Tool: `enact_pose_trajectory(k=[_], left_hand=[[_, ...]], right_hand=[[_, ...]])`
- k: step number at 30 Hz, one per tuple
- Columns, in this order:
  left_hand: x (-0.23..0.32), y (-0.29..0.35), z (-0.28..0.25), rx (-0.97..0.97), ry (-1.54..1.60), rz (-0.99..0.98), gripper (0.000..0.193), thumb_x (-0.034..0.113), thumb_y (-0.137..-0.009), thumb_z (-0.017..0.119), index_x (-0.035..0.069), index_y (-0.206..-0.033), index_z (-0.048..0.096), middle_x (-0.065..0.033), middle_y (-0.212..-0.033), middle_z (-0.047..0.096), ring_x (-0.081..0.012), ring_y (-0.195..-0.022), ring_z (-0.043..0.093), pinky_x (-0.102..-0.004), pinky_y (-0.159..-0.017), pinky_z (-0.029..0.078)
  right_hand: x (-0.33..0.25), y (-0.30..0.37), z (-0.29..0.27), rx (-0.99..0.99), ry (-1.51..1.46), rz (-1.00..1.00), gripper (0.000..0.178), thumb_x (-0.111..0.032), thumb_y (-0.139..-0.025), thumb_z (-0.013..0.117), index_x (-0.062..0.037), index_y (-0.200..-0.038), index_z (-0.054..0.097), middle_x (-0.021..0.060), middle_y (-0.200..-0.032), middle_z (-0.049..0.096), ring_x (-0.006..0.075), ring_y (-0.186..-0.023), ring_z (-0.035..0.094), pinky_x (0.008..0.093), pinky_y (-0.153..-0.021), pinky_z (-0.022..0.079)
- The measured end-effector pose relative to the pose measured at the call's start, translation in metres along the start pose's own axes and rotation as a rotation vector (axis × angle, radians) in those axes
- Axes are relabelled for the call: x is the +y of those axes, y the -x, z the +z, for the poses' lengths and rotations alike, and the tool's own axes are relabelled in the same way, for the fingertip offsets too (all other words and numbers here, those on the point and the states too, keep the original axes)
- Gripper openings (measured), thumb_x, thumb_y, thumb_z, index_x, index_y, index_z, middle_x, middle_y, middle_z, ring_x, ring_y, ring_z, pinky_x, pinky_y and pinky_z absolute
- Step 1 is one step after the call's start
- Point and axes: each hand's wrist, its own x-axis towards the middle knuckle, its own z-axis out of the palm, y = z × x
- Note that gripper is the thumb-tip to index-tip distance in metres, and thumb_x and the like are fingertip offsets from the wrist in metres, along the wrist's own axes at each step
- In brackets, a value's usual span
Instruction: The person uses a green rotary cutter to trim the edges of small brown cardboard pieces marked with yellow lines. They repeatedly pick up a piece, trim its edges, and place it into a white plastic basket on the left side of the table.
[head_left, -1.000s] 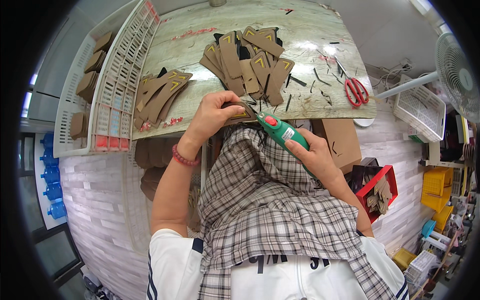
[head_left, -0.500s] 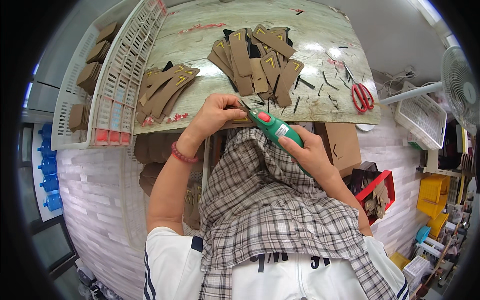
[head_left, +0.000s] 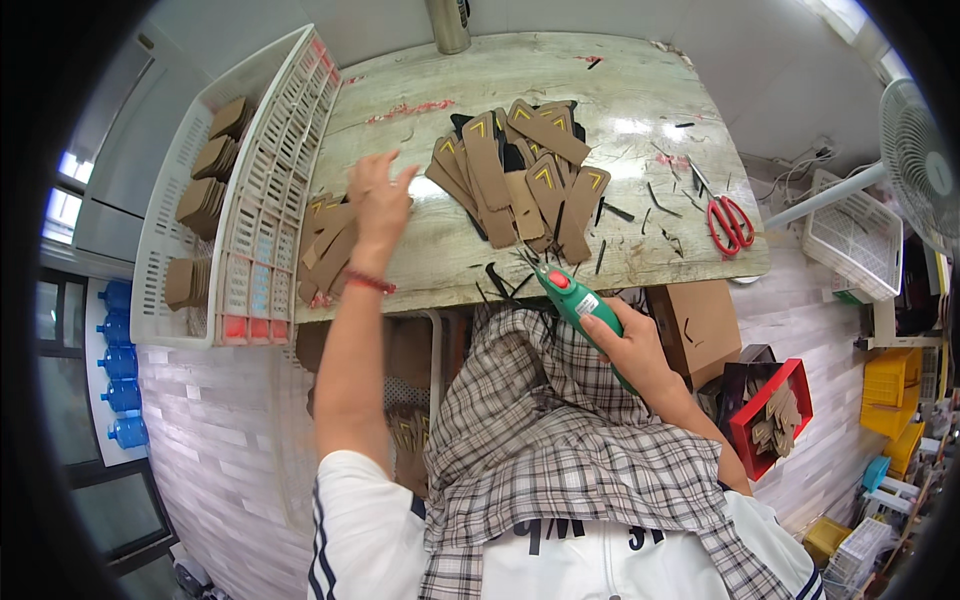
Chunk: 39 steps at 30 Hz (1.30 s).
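My right hand [head_left: 634, 350] is wrapped round a green electric scissors [head_left: 572, 300] with a red button, its pointed blades aimed at the table's near edge. Over the smaller pile of tan strips [head_left: 328, 262] at the left hovers my left hand [head_left: 380, 205], slightly blurred, fingers apart and nothing seen in it. It partly hides that pile. A larger heap of tan strips with yellow chevrons and dark backing [head_left: 488, 175] lies mid-table. Thin black trimmings [head_left: 505, 283] are scattered by the blades and farther right.
Red-handled scissors [head_left: 730, 226] lie near the table's right edge. White plastic crates [head_left: 262, 200] with stacked tan pieces stand at the left. A metal flask [head_left: 448, 28] is at the back. Beside my right arm are a cardboard box [head_left: 705, 325] and a red box [head_left: 742, 432] of tan pieces.
My left hand has left the tan strip it held at the blades and swung left and away, over the left pile. The electric scissors stay in my right hand. The view has shifted.
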Motion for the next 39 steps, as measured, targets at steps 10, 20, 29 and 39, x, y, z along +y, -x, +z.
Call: enact_pose_trajectory(k=[10,20,29,39], left_hand=[[0.091,-0.023,0.083,0.142,0.297,-0.34,0.027,0.019,-0.073,0.076,0.007,-0.096,0.067,-0.0084,-0.106,0.06,-0.0251,-0.105,0.05,-0.0396,-0.092,0.038],[0.173,0.031,-0.017,0.061,1.483,-0.742,0.006,0.002,-0.087,0.066,-0.001,-0.091,0.067,-0.0024,-0.083,0.068,-0.0064,-0.071,0.059,-0.0209,-0.066,0.046],[0.215,0.067,-0.017,0.021,1.587,-0.877,0.007,0.007,-0.087,0.068,0.001,-0.09,0.067,-0.003,-0.08,0.069,-0.0065,-0.064,0.059,-0.0196,-0.058,0.046],[0.227,0.079,-0.017,-0.118,1.647,-0.947,0.01,0.009,-0.089,0.065,0.0,-0.092,0.067,-0.0055,-0.083,0.07,-0.0097,-0.068,0.064,-0.0222,-0.063,0.051]], right_hand=[[0.003,0.011,-0.017,0.089,-0.061,0.015,0.036,-0.03,-0.089,0.066,0.0017,-0.106,0.063,0.0016,-0.064,0.056,0.0068,-0.053,0.05,0.0256,-0.049,0.041],[-0.013,0.009,-0.017,0.25,-0.107,-0.134,0.033,-0.029,-0.089,0.066,0.0012,-0.102,0.064,0.0016,-0.063,0.056,0.0066,-0.051,0.05,0.0248,-0.047,0.04],[-0.013,0.02,-0.02,0.198,-0.183,-0.112,0.034,-0.031,-0.09,0.065,0.0007,-0.103,0.064,0.0009,-0.063,0.054,0.0067,-0.05,0.05,0.0243,-0.047,0.04],[-0.017,0.024,-0.028,0.214,-0.175,-0.06,0.037,-0.033,-0.09,0.066,0.0013,-0.103,0.064,0.0014,-0.067,0.055,0.0066,-0.054,0.051,0.0229,-0.046,0.044]])
